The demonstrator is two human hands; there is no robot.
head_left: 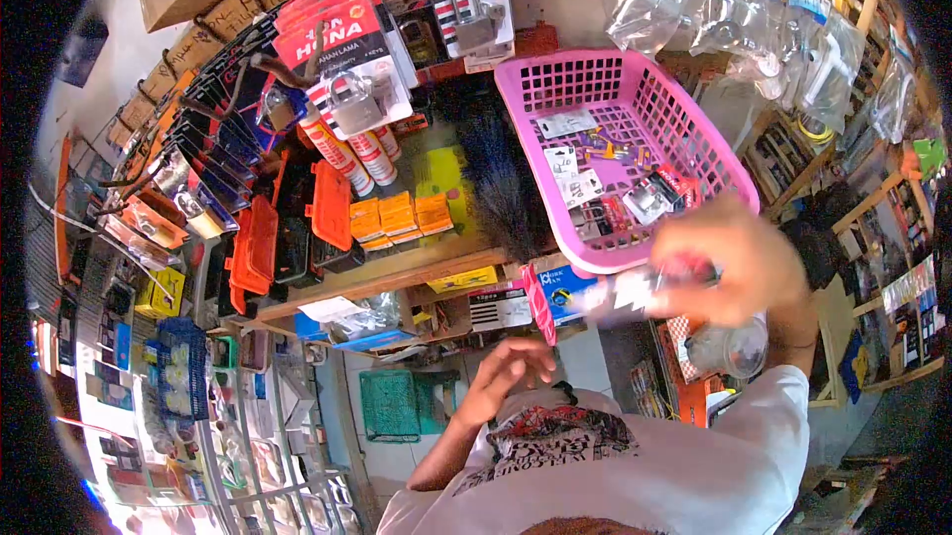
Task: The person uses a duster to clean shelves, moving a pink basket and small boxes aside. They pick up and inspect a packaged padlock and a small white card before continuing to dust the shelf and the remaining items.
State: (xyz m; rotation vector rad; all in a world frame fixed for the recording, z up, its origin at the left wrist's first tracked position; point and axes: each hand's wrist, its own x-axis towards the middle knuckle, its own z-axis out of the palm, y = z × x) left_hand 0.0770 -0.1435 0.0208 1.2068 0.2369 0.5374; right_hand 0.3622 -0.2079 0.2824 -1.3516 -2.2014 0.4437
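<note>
My right hand (739, 262) is raised at the near right corner of the pink plastic basket (548, 193). Its fingers are closed round a blurred red and white package (635, 295), which I cannot make out well. My left hand (508, 376) is in front of my shirt, below the shelf edge, with its fingers apart and nothing in them. Inside the basket lie a carded padlock (650, 200), small white cards (567, 122) and some small brass-coloured pieces (615, 150).
Carded padlocks (347, 99) hang from hooks above the shelf. Orange boxes (397, 218), red and white tubes (342, 153) and an orange case (254, 255) stand left of the basket. Plastic bags (729, 14) hang at the upper right. A green basket (390, 404) is lower down.
</note>
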